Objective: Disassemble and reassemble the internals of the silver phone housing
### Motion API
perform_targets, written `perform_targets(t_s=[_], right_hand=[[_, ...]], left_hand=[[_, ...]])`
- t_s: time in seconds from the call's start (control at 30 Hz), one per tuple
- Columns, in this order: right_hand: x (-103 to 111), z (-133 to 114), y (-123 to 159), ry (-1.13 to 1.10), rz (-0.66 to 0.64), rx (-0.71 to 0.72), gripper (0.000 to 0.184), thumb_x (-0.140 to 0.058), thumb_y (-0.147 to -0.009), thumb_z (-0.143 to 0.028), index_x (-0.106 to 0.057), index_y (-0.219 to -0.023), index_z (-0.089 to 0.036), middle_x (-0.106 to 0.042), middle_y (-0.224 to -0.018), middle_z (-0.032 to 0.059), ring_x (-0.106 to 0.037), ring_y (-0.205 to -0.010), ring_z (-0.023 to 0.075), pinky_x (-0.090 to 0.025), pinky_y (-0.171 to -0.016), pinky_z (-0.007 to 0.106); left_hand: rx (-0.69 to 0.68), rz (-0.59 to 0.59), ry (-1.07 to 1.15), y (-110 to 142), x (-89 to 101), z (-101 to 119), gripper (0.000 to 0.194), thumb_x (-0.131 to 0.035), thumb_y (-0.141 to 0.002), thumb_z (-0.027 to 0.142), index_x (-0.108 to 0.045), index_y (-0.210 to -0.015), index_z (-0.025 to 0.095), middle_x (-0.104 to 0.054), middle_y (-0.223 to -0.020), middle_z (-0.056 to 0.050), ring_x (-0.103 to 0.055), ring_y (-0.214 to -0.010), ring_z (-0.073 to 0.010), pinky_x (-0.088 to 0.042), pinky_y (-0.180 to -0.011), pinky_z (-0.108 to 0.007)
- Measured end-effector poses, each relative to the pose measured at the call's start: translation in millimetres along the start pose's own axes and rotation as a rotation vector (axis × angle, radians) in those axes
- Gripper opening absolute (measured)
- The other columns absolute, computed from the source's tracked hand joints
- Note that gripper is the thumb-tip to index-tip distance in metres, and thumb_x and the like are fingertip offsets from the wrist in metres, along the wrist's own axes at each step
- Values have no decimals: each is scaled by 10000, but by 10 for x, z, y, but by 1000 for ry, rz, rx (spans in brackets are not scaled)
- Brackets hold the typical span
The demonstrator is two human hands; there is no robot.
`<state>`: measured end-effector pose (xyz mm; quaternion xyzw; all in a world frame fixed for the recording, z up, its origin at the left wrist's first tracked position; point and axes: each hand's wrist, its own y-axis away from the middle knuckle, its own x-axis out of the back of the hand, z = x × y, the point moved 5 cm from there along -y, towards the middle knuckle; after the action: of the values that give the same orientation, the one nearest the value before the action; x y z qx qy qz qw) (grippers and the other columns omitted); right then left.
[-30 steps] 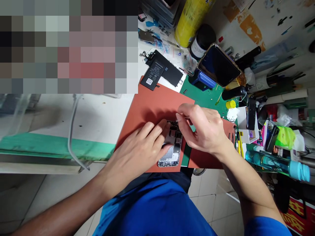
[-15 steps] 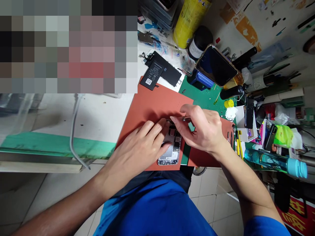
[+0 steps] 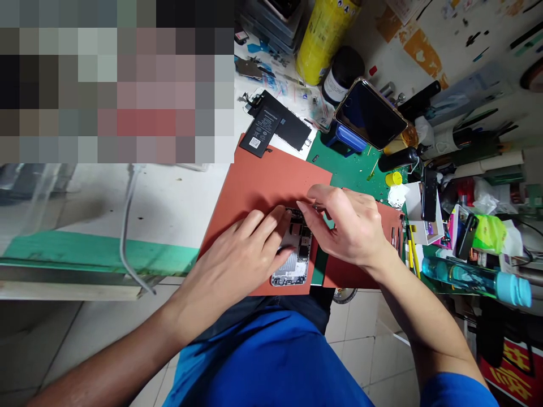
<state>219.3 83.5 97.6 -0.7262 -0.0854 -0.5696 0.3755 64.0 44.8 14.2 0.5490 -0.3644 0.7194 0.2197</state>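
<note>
An opened smartphone (image 3: pixel 292 264) lies on a reddish-brown mat (image 3: pixel 271 169), its circuit boards and metal inner frame exposed. My left hand (image 3: pixel 250 243) holds it from the left side, fingers along its upper part and thumb over its middle. At the phone's upper right, my right hand (image 3: pixel 350 226) pinches a slim metal tool (image 3: pixel 318 208). Most of that tool is hidden by the fingers, so its exact kind and its tip cannot be made out. Beyond the hands, a black phone battery (image 3: pixel 261 130) rests partly on the mat, against a dark screen part (image 3: pixel 292 127).
Behind stand a yellow can (image 3: pixel 324 42), a black jar (image 3: pixel 343 73) and a phone (image 3: pixel 370 113) propped on a blue stand (image 3: pixel 343 140). To the right are thin tools (image 3: pixel 410 249), a white box (image 3: pixel 424 229) and a blue bottle (image 3: pixel 470 277). A grey cable (image 3: pixel 124 237) hangs at left.
The metal tool in my right hand shows less beyond the fingers than before. My left hand stays on the phone, and the view has shifted very slightly.
</note>
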Motion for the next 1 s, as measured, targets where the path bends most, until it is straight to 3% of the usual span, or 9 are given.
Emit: perform_targets(t_s=[0.17,0.3,0.47,0.67,0.83,1.0], right_hand=[[184,294,103,-94,206,-294,177,-696,-1034,-229,-589,-1171,-263,-710,-894,-30,-714,-652,128,-576,-539,283],[56,539,201,-140,254,-460,151,-679,-1056,-334,-562,-1127,-268,-667,-847,-53,-706,-621,114,-526,-500,258],[-139,668,216,-176,257,-514,178,-684,-1051,-353,-540,-1102,-262,-626,-738,-91,-647,-544,104,-472,-502,254],[-212,725,223,-227,249,-556,178,-671,-1049,-371,-551,-1129,-267,-633,-737,-95,-669,-557,116,-488,-525,261],[-140,692,284,-276,270,-605,195,-696,-1046,-355,-538,-1121,-268,-642,-754,-84,-678,-560,111,-493,-485,237],[72,507,417,-329,341,-666,230,-744,-1017,-316,-544,-1123,-271,-669,-836,-50,-710,-619,124,-589,-533,246]], left_hand=[[25,-3,-1,-11,-6,-9,563,-573,-1097,389,-588,-1519,16,-642,-1516,-230,-660,-1100,-340,-596,-892,-486],[34,18,-3,-14,-3,-16,601,-572,-1099,407,-557,-1543,2,-641,-1524,-225,-659,-1073,-328,-591,-879,-467],[35,12,10,-14,-9,-21,626,-585,-1092,419,-546,-1544,-13,-642,-1522,-224,-650,-1081,-328,-593,-880,-468],[55,5,48,-5,-25,-32,593,-593,-1089,420,-565,-1540,35,-640,-1533,-218,-668,-1100,-336,-581,-876,-464],[65,9,64,-2,-26,-35,584,-596,-1088,418,-565,-1548,60,-650,-1523,-214,-678,-1107,-336,-585,-874,-467],[60,2,51,8,-34,-33,603,-586,-1093,425,-549,-1560,46,-631,-1543,-221,-675,-1114,-335,-594,-876,-469]])
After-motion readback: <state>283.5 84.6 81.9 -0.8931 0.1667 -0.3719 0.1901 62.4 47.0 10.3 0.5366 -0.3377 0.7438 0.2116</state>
